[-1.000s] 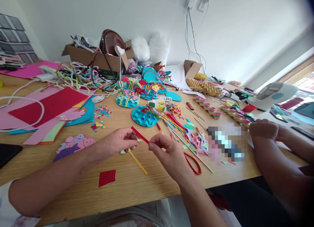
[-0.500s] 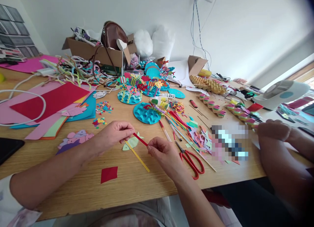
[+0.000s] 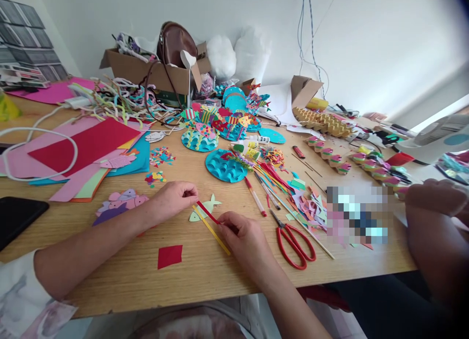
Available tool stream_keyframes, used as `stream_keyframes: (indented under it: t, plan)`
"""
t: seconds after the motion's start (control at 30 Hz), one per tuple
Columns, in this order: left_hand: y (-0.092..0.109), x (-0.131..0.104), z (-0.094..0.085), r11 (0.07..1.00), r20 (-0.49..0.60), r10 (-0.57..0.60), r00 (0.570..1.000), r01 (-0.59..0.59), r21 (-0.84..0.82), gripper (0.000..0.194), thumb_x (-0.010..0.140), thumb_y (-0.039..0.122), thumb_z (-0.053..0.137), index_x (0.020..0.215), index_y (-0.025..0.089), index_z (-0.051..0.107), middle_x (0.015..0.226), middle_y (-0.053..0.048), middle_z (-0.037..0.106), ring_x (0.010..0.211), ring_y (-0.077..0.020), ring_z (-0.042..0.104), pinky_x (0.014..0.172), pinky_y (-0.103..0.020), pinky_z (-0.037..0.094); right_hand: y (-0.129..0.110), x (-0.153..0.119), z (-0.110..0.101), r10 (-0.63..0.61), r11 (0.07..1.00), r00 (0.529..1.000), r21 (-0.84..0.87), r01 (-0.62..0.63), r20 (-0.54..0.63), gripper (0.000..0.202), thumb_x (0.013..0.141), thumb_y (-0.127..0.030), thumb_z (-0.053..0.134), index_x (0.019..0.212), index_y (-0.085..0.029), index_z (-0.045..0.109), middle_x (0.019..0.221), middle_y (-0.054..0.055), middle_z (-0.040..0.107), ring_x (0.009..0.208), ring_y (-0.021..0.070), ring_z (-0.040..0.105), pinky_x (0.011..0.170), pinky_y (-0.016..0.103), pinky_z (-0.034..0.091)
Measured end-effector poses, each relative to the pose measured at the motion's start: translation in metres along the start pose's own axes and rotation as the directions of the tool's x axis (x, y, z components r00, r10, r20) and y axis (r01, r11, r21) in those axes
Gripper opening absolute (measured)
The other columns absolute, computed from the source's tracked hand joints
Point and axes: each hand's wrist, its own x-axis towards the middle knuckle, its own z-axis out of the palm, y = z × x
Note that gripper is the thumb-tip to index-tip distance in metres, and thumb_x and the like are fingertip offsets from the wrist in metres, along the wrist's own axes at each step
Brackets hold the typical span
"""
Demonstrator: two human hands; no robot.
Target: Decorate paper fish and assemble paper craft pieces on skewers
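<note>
Pinched between the fingertips of my left hand [image 3: 182, 196] and my right hand [image 3: 240, 231] is a narrow red paper strip [image 3: 207, 212], one end in each hand. Both hands are closed. Close under the red strip is a yellow paper strip [image 3: 216, 236], angled down toward my right hand. A pale green paper fish [image 3: 207, 208] lies on the table just beyond, partly covered by the strips. Nearer to me rests a red paper piece [image 3: 170, 257]. Red-handled scissors [image 3: 295, 243] lie right of my right hand.
Blue wavy discs [image 3: 226, 165], glue bottles [image 3: 252, 146] and paper scraps [image 3: 311, 207] spread across the wooden table [image 3: 120, 285]. Coloured sheets [image 3: 88, 148] and purple and pink paper fish [image 3: 122, 204] are at left. Another person's arm [image 3: 436, 222] rests at right.
The view has shifted, so the table contents sit farther right in the picture. My left hand is slightly nearer the green fish in the picture; the red strip stays between both hands.
</note>
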Motion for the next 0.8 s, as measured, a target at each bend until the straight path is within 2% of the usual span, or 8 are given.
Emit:
stream_keyframes:
  t: [0.1, 0.17, 0.37, 0.8]
  plan:
    - [0.0042, -0.0013, -0.001, 0.997, -0.005, -0.016, 1.0, 0.016, 0.074, 0.014, 0.072, 0.029, 0.051, 0.067, 0.018, 0.059, 0.063, 0.002, 0.057, 0.061, -0.0132, 0.049, 0.056, -0.023, 0.031, -0.0007, -0.0012, 0.0019, -0.037, 0.999, 0.999, -0.029, 0.037, -0.004, 0.019, 0.08, -0.015, 0.052, 0.093, -0.02, 0.065, 0.07, 0.0, 0.067, 0.062, 0.013, 0.059, 0.058, 0.021, 0.039]
    - [0.0056, -0.0015, -0.0012, 0.994, -0.002, -0.012, 1.0, 0.012, 0.107, 0.013, 0.072, 0.027, 0.052, 0.066, 0.018, 0.058, 0.063, 0.002, 0.057, 0.061, -0.0129, 0.049, 0.055, -0.023, 0.031, -0.0012, -0.0017, 0.0026, -0.08, 0.996, 0.997, -0.042, 0.08, 0.005, 0.021, 0.082, -0.014, 0.051, 0.097, -0.02, 0.064, 0.075, 0.001, 0.068, 0.065, 0.0136, 0.06, 0.06, 0.022, 0.04]
    - [0.0042, 0.0, -0.0006, 0.988, -0.003, 0.006, 1.0, -0.005, 0.152, 0.012, 0.073, 0.027, 0.053, 0.065, 0.019, 0.057, 0.062, 0.003, 0.056, 0.06, -0.0127, 0.049, 0.056, -0.023, 0.03, -0.0015, -0.0024, 0.0032, -0.108, 0.99, 0.994, -0.093, 0.11, 0.02, 0.017, 0.084, -0.013, 0.05, 0.08, -0.018, 0.065, 0.079, 0.004, 0.069, 0.071, 0.0145, 0.061, 0.064, 0.023, 0.041]
    - [0.0073, 0.002, -0.0005, 0.984, 0.005, 0.005, 1.0, -0.006, 0.178, 0.012, 0.072, 0.026, 0.054, 0.062, 0.019, 0.055, 0.058, 0.004, 0.053, 0.057, -0.0115, 0.046, 0.054, -0.023, 0.028, -0.0015, -0.0027, 0.0018, -0.047, 0.998, 0.997, -0.028, 0.049, 0.069, 0.018, 0.081, -0.013, 0.052, 0.08, -0.019, 0.068, 0.077, 0.003, 0.07, 0.071, 0.0145, 0.062, 0.064, 0.023, 0.043]
